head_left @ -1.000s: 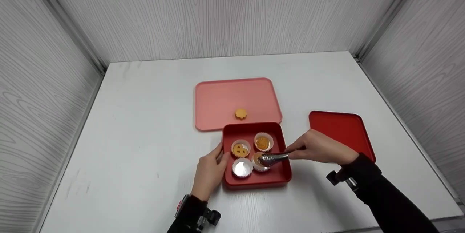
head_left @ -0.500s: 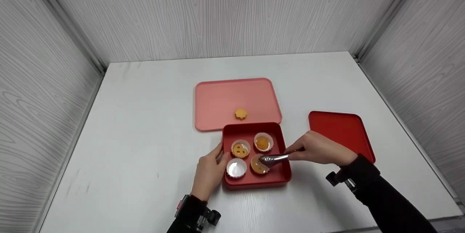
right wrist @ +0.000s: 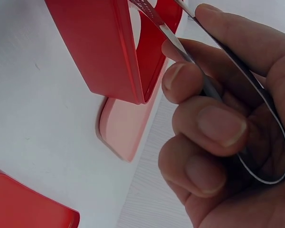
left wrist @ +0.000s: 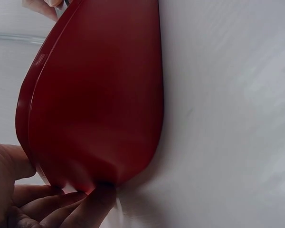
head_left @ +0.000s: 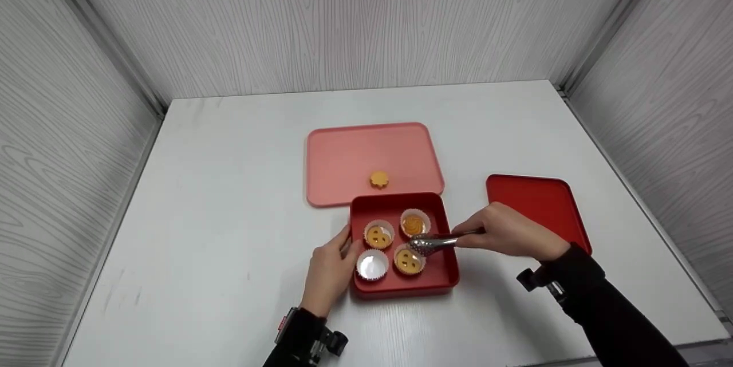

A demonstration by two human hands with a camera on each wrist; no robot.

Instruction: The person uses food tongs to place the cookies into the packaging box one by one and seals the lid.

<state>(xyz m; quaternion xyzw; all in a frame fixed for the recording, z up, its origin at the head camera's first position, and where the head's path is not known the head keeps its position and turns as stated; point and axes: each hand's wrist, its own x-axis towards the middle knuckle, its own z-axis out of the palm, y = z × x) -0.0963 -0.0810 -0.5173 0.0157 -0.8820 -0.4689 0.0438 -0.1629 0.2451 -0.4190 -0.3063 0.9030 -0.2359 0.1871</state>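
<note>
My right hand (head_left: 507,232) holds metal tongs (head_left: 432,243), folded strip between thumb and fingers in the right wrist view. Their tips sit above the red box (head_left: 395,292), near a white paper cup with a cookie marked by small holes (head_left: 408,261). Another such cookie (head_left: 378,237) fills the cup to the upper left. A swirled cookie (head_left: 413,225) lies in the upper right cup. The lower left paper cup (head_left: 373,265) shows only its white bottom. My left hand (head_left: 331,271) grips the box's left side, thumb at the rim and fingers against the outer wall.
Behind the box lies a pink tray (head_left: 366,152), partly covered by the box's far edge, with a flower-shaped cookie (head_left: 379,179) on it. A flat red lid (head_left: 538,206) lies on the right, partly behind my right hand. Wood-grain panels (head_left: 355,23) enclose the white table.
The lower right cookie's cup and the lower left cup have shifted left. The tongs have since lifted back off that cookie, now uncovered in its cup. The left hand stays put.
</note>
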